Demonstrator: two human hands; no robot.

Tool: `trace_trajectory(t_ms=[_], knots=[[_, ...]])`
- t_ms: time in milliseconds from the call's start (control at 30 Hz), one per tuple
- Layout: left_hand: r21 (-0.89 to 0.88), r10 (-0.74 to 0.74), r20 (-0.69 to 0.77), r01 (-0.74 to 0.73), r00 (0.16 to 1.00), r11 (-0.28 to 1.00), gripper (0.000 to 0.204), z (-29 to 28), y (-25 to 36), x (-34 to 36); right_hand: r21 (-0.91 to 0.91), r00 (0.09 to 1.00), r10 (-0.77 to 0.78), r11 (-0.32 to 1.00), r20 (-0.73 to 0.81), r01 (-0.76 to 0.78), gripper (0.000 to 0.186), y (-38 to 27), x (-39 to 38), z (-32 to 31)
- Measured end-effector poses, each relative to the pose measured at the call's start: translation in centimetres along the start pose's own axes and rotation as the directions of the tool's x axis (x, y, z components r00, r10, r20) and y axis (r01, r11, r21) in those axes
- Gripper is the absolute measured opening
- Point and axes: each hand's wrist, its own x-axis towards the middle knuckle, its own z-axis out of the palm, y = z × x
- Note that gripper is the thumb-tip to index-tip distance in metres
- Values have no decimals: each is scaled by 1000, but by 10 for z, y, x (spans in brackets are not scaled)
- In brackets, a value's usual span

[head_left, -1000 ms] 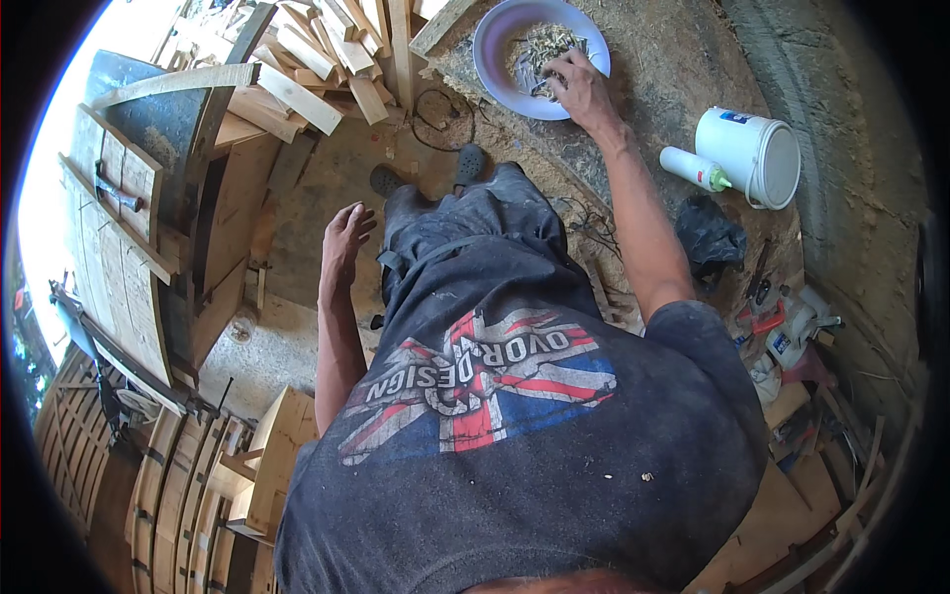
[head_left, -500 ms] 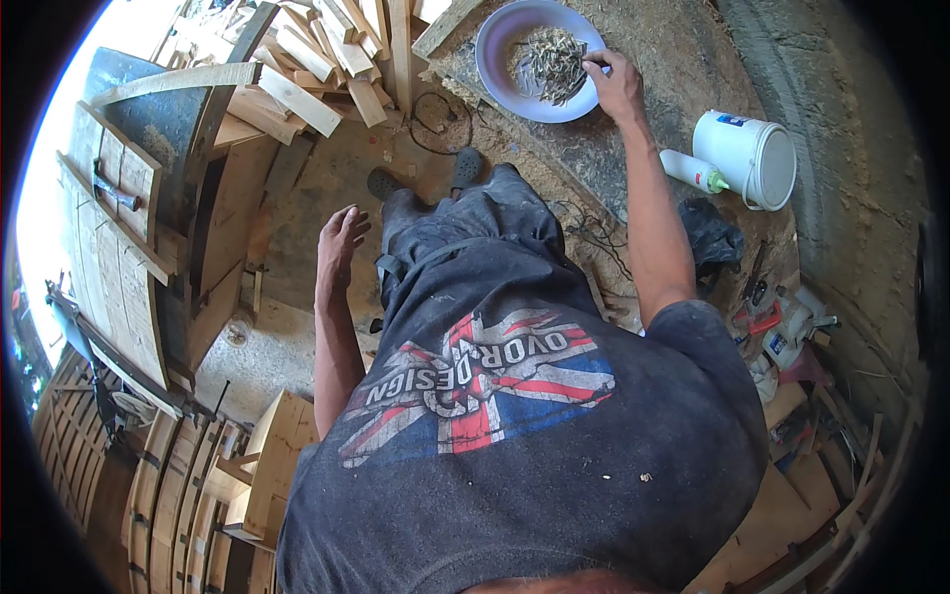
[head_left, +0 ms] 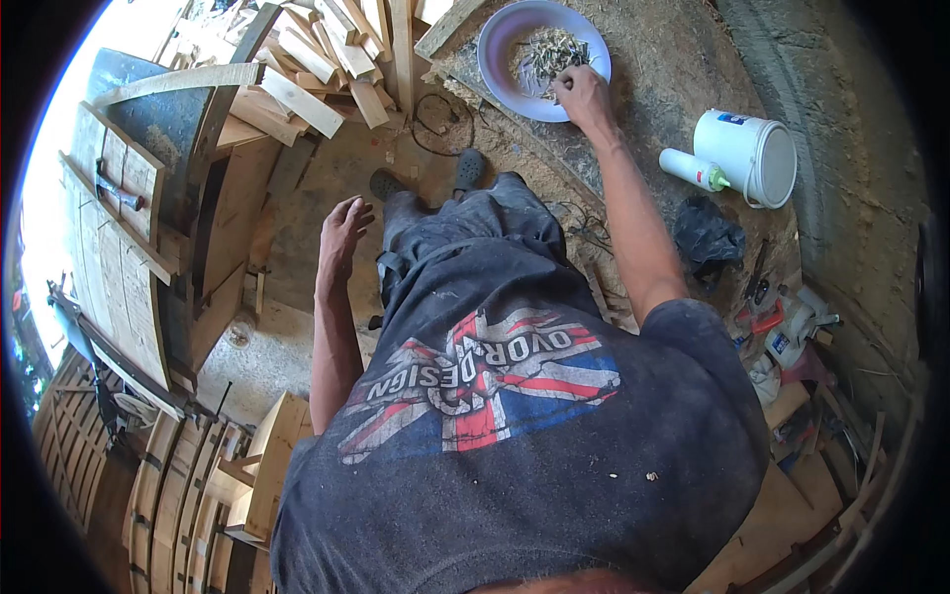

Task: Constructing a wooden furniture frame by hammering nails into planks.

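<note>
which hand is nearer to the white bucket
Right. The right hand is at the purple bowl, left of the white bucket; the left hand hangs much farther left, beside the person's legs.

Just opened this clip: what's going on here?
The person's bare right hand reaches into a round, pale purple bowl, its fingertips at a loose heap of small, thin, greyish-brown pieces. Whether it grips any is too small to tell. The bare left hand hangs clear, fingers loosely curled, with nothing seen in it. The bowl sits on a stained brown worktop, with a pale bottle with a green tip and a white plastic bucket nearby.
</note>
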Motion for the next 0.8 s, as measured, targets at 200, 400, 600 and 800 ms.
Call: trace_trajectory(t_ms=[200,400,600,800], knots=[[-3,14,-4,-14,1000,1000,57,-1,-2,-2,52,983,158,987,-92,-154,20,16,7,-24],[9,-16,-6,16,1000,1000,57,1,-13,-3,91,990,74,992,123,-85,26,-6,-8,-15],[-14,18,19,-18,1000,1000,57,12,-4,6,58,980,199,978,22,-200,22,-24,-7,6],[-36,106,-37,-108,994,994,48,1,-7,5,149,977,209,968,-49,-200,27,-45,13,15]])
